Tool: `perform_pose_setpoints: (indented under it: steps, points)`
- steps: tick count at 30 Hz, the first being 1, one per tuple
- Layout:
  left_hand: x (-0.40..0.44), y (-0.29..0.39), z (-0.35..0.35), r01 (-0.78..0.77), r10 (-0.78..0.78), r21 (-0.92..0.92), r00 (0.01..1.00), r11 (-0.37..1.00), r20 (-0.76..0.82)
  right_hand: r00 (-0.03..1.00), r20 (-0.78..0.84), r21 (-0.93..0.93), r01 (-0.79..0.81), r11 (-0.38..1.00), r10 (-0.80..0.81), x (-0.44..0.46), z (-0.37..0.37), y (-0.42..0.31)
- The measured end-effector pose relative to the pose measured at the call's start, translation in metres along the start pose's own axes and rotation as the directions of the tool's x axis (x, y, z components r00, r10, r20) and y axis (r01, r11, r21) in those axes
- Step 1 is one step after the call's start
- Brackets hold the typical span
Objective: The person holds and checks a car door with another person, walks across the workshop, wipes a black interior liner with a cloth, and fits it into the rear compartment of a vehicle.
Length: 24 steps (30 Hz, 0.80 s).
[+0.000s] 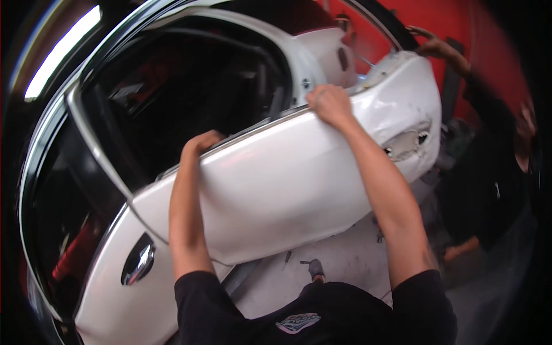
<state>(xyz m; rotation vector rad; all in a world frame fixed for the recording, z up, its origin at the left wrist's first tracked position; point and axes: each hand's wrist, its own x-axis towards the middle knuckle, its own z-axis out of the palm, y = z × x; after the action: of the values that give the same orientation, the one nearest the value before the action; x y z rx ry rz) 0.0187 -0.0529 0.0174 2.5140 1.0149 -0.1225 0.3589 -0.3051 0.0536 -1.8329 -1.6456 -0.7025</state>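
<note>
A white car door (276, 178) slants across the view in front of me. My left hand (204, 141) is hooked over its upper edge at the window sill, its fingertips hidden behind the panel. Farther right along that edge, my right hand (330, 103) grips with the fingers curled over. Dents and a torn, holed patch (405, 142) mark the door's right end. Another person's hand (428, 43) rests by the dark window frame (397, 29) at that end.
A co-worker in dark clothes (489, 155) stands close on the right. The white car body with a rear door handle (138, 261) is at lower left. Below lies a pale floor (351, 270), with my shoe (315, 268) and a thin dark item (288, 256) on it.
</note>
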Motion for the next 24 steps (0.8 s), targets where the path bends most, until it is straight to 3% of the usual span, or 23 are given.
perform_pose_setpoints:
  steps: [2,3,4,5,6,7,12,16,24]
  points:
    - [-0.004,0.005,0.003,-0.052,0.049,-0.091,0.998,0.994,-0.032,0.998,0.026,-0.122,0.067,0.99,-0.065,0.007,0.026,0.013]
    - [-0.015,0.023,0.001,-0.088,0.087,-0.111,0.996,0.99,-0.016,0.996,0.064,-0.039,-0.059,0.997,0.062,0.003,0.005,0.003]
    - [-0.017,0.027,0.002,-0.055,0.05,-0.108,0.997,0.993,-0.053,0.998,0.061,-0.07,0.01,0.997,-0.006,0.006,0.017,0.009]
    - [-0.012,0.014,0.001,-0.112,0.109,-0.073,0.993,0.991,-0.045,0.996,0.073,-0.016,-0.045,0.999,0.046,0.005,0.011,0.007]
    - [-0.012,0.017,0.0,-0.01,0.006,-0.067,0.998,0.998,-0.055,0.998,0.056,0.028,-0.023,0.999,0.021,0.008,0.025,0.014]
    - [-0.011,0.016,0.0,0.05,-0.053,-0.052,0.996,0.997,-0.067,0.988,0.062,0.101,-0.145,0.984,0.139,0.005,0.007,0.006]
    - [-0.008,-0.002,-0.003,0.033,-0.037,-0.045,0.996,0.998,-0.087,0.98,0.001,0.247,-0.193,0.95,0.199,0.003,0.015,0.009]
    - [-0.004,-0.006,-0.007,-0.037,0.036,-0.036,0.998,0.999,-0.042,0.979,0.026,0.231,-0.201,0.952,0.2,0.003,0.012,0.009]
    - [0.02,-0.052,-0.005,0.065,-0.078,-0.119,0.99,0.991,-0.113,0.987,0.057,0.129,-0.155,0.979,0.149,0.006,0.021,0.011]
